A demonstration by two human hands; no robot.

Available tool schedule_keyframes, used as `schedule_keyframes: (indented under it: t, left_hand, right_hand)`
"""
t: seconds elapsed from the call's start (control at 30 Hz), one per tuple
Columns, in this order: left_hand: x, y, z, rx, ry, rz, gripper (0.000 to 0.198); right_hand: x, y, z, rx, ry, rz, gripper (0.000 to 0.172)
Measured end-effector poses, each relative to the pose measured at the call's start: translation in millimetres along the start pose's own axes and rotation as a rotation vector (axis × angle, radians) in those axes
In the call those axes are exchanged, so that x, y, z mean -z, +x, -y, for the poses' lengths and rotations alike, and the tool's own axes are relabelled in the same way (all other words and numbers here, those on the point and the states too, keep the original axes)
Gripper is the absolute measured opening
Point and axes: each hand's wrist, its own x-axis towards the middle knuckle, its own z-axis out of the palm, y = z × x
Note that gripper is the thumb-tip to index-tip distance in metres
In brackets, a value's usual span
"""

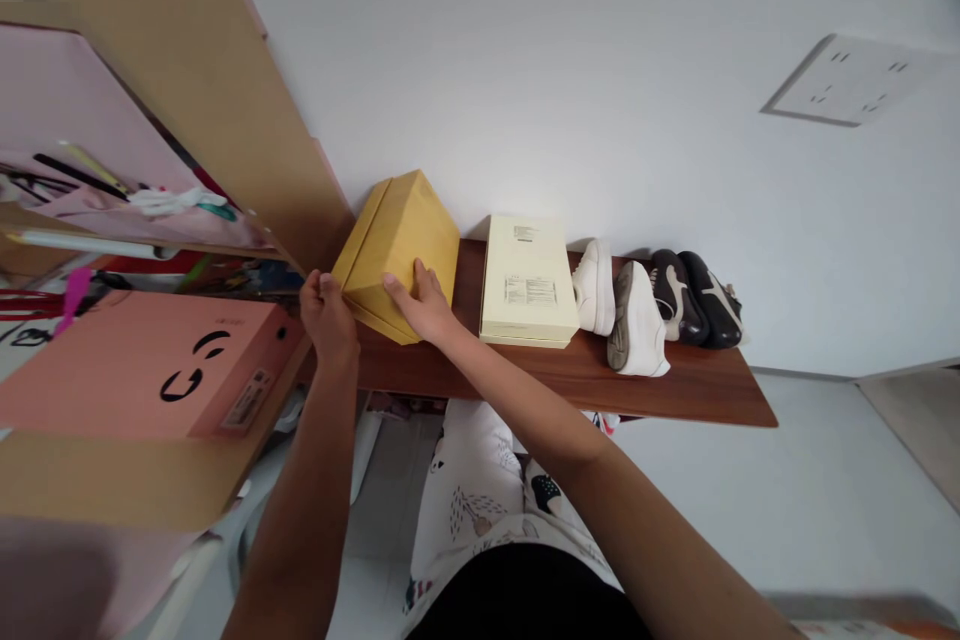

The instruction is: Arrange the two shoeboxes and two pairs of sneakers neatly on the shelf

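Note:
A yellow shoebox (401, 255) stands tilted at the left end of a dark wooden shelf board (547, 380), by the wall. My left hand (328, 315) is closed at its left corner, fingers curled against the side. Across the front of the same box lies my right hand (424, 300), with its thumb and fingers gripping it. Just right of it a cream shoebox (527, 280) rests on the board with printed labels facing up. Farther right come white sneakers (637, 325) and a pair of black shoes (694, 295).
On my left rises a wooden cabinet side (187, 70), close to my left hand. A pink box (150, 360) and cluttered small items fill its shelves. A white wall socket (855, 80) is at the upper right. My legs are beneath the board's front edge.

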Motion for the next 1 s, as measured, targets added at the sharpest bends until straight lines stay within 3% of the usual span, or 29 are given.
schedule_keyframes:
  t: [0.1, 0.23, 0.33, 0.43, 0.57, 0.7, 0.8, 0.9, 1.0]
  left_hand:
    - [-1.6, -11, -12, 0.031, -0.037, -0.016, 0.039]
    - [-3.9, -27, -26, 0.001, -0.134, 0.055, 0.042]
    - [-8.8, -38, -29, 0.06, -0.286, 0.103, 0.052]
    - [-12.8, -46, -20, 0.181, -0.347, 0.081, 0.059]
    - [-9.4, -52, 8, 0.43, -0.082, 0.046, 0.06]
    - [-5.4, -56, 32, 0.577, 0.057, 0.123, 0.05]
    - [-8.4, -58, 37, 0.659, -0.089, 0.167, 0.04]
    - [-10.0, -57, 34, 0.827, -0.276, 0.202, 0.035]
    - [-4.5, -49, 30, 0.896, -0.324, 0.149, 0.033]
  right_hand:
    - [-1, 1, 2, 0.056, 0.076, -0.059, 0.102]
    - [1, 0, -1, 0.07, 0.141, -0.122, 0.1]
    - [5, -5, -5, 0.071, 0.195, -0.14, 0.095]
    - [7, -11, -9, 0.076, 0.238, -0.138, 0.089]
    - [9, -15, -12, 0.088, 0.25, -0.132, 0.087]
    - [15, -21, -19, 0.09, 0.302, -0.138, 0.088]
    - [25, -26, -27, 0.107, 0.327, -0.135, 0.087]
    - [32, -29, -34, 0.168, 0.288, -0.178, 0.081]
    - [33, -29, -40, 0.178, 0.225, -0.22, 0.073]
